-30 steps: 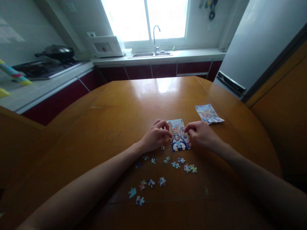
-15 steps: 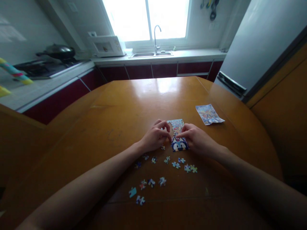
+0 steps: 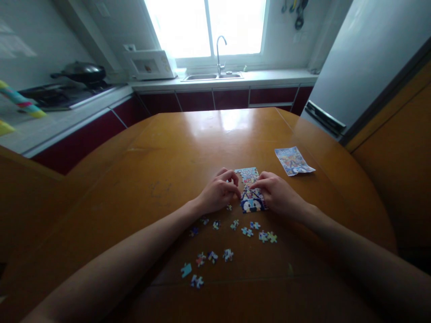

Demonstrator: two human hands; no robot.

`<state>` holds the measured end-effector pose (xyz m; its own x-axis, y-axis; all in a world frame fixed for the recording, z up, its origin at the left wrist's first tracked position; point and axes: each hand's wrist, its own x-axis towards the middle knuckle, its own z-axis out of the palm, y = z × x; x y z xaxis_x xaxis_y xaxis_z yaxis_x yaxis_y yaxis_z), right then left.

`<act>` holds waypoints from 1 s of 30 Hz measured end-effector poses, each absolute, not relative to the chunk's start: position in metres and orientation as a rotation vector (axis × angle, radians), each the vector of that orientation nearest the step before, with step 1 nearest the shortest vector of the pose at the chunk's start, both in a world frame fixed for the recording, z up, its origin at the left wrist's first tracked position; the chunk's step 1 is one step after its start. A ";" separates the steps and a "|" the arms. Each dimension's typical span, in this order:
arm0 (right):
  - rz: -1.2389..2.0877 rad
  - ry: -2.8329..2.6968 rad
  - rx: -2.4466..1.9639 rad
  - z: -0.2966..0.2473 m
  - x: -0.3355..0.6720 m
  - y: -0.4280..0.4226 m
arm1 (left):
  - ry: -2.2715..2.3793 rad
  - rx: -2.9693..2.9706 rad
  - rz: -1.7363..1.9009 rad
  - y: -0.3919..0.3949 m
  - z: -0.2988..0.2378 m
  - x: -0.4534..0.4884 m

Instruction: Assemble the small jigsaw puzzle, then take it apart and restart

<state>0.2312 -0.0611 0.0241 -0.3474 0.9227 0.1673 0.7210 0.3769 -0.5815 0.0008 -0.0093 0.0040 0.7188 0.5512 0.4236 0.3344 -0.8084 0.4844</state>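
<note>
A partly joined jigsaw puzzle [image 3: 251, 205] lies on the table, with a blue-and-white cartoon face along its near edge. My left hand [image 3: 218, 193] rests at its left side, fingers bent and apart, a fingertip at the edge. From the right, my right hand [image 3: 278, 194] reaches over the puzzle with curled fingers, one fingertip at its middle. Whatever may be under those fingers is hidden. Loose pieces lie nearer me, among them a light blue piece [image 3: 186, 269], a yellow-green piece [image 3: 272, 237] and a white-and-dark piece [image 3: 228, 255].
A creased printed picture sheet [image 3: 294, 160] lies right of the puzzle on the wooden table [image 3: 168, 148]. Beyond the table are a counter with a sink [image 3: 202, 77], a microwave [image 3: 151, 64] and a pan [image 3: 82, 72] on the stove. A fridge [image 3: 367, 58] stands at right.
My right hand has shifted slightly to the right, its fingertip a little farther up the puzzle. My left hand and the loose pieces look unmoved.
</note>
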 end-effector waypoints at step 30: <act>0.555 -2.320 -1.327 0.016 0.221 -0.066 | 0.677 2.618 0.816 -0.011 0.002 0.002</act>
